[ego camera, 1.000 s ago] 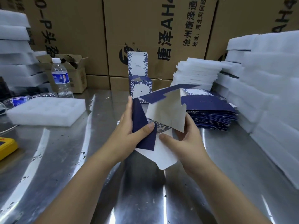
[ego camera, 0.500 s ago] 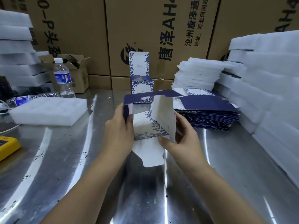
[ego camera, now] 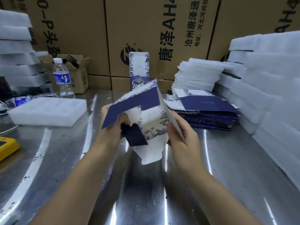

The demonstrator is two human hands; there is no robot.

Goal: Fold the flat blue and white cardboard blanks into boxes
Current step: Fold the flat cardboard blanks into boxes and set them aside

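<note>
We see a half-folded blue and white cardboard blank held in the air above the scratched steel table, just left of the stack of flat blue and white cardboard blanks and nearer the camera than that stack. The left hand grips the blank's left side: fingers curl behind a dark blue panel and the thumb comes round to the front, beside a small dark blue flap hanging loose. The right hand clasps the right side, thumb pressed on the flower-printed face, the other fingers laid along a plain white panel that stands on edge. Both hands are closed on the same piece, and a white tab hangs below them. Left of the stack and farther back stands a finished blue and white box with its lid upright. Well left of the stack lies a white foam tray.
</note>
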